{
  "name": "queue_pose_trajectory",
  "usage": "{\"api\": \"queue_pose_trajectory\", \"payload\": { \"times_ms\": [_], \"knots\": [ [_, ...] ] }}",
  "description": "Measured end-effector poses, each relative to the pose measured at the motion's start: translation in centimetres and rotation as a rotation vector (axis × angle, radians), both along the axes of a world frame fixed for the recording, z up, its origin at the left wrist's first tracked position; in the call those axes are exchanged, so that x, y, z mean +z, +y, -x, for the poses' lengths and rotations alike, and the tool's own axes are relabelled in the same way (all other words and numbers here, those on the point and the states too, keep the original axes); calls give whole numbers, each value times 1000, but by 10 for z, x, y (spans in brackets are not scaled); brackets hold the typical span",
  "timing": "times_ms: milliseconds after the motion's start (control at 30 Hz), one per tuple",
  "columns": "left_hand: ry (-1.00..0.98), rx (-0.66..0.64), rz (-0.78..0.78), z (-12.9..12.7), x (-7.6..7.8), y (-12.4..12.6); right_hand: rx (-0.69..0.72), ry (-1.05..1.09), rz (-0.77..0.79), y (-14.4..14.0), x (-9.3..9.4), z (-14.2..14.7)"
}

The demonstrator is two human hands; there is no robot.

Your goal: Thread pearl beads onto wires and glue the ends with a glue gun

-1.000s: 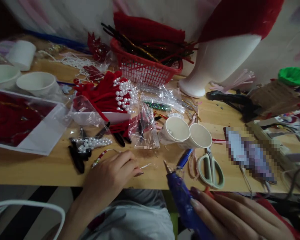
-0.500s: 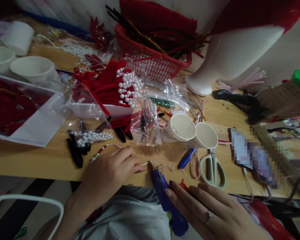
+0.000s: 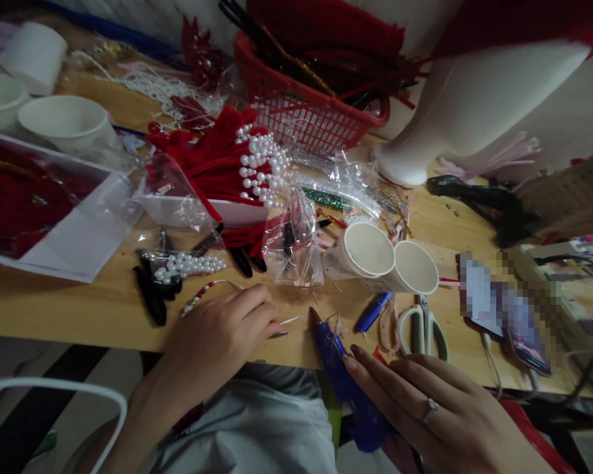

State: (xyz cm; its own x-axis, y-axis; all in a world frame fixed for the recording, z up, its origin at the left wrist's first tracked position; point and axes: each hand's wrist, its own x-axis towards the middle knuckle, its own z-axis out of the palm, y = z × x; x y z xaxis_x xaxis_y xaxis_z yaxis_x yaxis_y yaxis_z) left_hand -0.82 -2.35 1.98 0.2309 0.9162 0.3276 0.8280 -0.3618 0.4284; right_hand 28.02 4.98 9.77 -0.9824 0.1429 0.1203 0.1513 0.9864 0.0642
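Note:
My right hand, with a ring on one finger, is closed around a blue hot glue gun at the table's front edge. The glue gun's dark nozzle points up and left. Fingers pinched, my left hand holds a thin beaded wire strung with red, green and white beads. Its beaded end shows beyond the back of the hand, and a thin pale tip sticks out to the right of the fingertips. A small gap separates that tip from the nozzle. The part inside my left fingers is hidden.
Two paper cups, scissors and a blue pen cap lie ahead. Behind are red velvet stems with pearls, a red basket and a white mannequin form. Phones lie right, bagged pearls left.
The nozzle has moved away to the right from the wire's tip, opening a gap. My left hand keeps its pinch. The whole view has shifted slightly.

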Motion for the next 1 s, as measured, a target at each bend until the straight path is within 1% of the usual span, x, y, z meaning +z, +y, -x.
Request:
{"api": "queue_pose_trajectory", "payload": {
  "times_ms": [167,300,433,533,633,767,900,1000],
  "knots": [
    [-11,-9,-2,0,1,0,19,40,-24,-4,-2,6],
    [2,-1,23,1,2,-1,22,55,28,-7,-8,10],
    [4,-9,2,2,1,-1,9,10,42,-6,-2,4],
    [1,-6,-13,1,0,-1,-6,16,22,-7,-1,3],
    [-8,-4,-24,1,-1,-1,15,49,22,-9,-6,6],
    [-20,-28,-8,2,1,-1,13,39,74,-9,-11,6],
    [-88,-57,37,5,0,-4,-15,30,77,-11,-6,1],
    [-138,-78,71,7,-3,-5,-8,13,54,-15,-3,0]
  ]
}}
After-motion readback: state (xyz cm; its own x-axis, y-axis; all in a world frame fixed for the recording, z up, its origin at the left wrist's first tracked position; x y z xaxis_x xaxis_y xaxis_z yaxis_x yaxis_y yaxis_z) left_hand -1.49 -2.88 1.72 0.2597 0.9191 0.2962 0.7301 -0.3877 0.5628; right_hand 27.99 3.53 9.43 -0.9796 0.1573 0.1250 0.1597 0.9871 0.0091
